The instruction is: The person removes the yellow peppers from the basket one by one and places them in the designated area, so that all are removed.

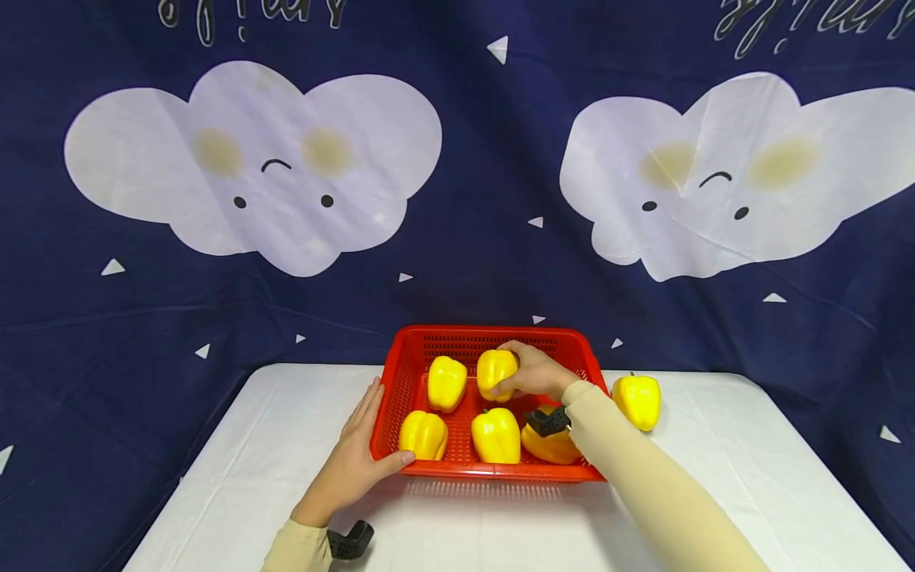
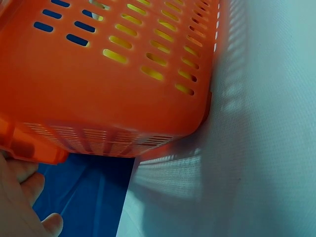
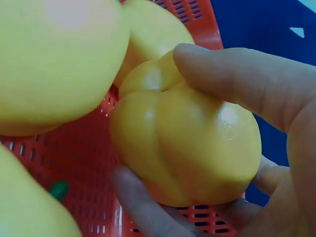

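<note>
In the head view, a red plastic basket (image 1: 493, 469) stands on the table with several yellow bell peppers inside. My right hand (image 1: 536, 372) grips one yellow bell pepper (image 1: 495, 373) near the back of the basket. Close up in the right wrist view, thumb and fingers wrap this bell pepper (image 3: 187, 143) from opposite sides. My left hand (image 1: 357, 461) rests at the basket's front left corner, fingers fairly straight along the outer side and thumb on the front rim. The left wrist view shows the basket's slotted wall (image 2: 74, 94) and part of the left hand (image 2: 19, 202).
Another yellow bell pepper (image 1: 636, 401) lies outside the basket, on the white tablecloth (image 1: 715, 461) to the right. My right forearm passes over the basket's front right corner and partly hides a pepper (image 1: 550, 445). A dark blue cloth with clouds (image 1: 493, 199) hangs behind the table.
</note>
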{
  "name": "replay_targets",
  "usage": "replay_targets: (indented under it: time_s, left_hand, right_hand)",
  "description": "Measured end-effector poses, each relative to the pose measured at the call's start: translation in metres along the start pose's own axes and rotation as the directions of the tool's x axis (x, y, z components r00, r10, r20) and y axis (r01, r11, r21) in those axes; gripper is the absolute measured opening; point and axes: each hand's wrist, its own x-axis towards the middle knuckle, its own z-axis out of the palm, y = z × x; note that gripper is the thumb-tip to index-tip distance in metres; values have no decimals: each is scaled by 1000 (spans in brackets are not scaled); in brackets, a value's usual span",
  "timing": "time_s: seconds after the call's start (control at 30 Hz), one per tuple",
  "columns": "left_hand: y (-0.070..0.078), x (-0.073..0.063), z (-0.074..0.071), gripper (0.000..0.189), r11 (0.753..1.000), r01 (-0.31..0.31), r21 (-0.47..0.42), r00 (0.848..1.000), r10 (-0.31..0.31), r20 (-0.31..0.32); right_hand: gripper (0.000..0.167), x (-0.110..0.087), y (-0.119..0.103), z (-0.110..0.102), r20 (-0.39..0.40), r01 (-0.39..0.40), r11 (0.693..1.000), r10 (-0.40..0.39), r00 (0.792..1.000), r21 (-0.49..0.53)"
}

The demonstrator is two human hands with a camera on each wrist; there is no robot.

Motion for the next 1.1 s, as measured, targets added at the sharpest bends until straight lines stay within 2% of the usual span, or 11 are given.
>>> replay_targets:
  time_s: [0.27,0.63,1.1]
  left_hand:
    - [0,0,0,108,1000,2,3,1000,-2,1]
    - [0,0,-1,107,1000,-3,5,1000,3,-1]
    - [2,0,-1,107,1000,-2,-2,1000,2,-1]
  right_hand:
    - [81,-13,-6,-5,-42,39,998,-41,998,-45]
    - [77,-32,-14,-11,-54,93,996,-92,994,4]
    - [74,-56,-11,-24,-90,162,984,-168,982,-69]
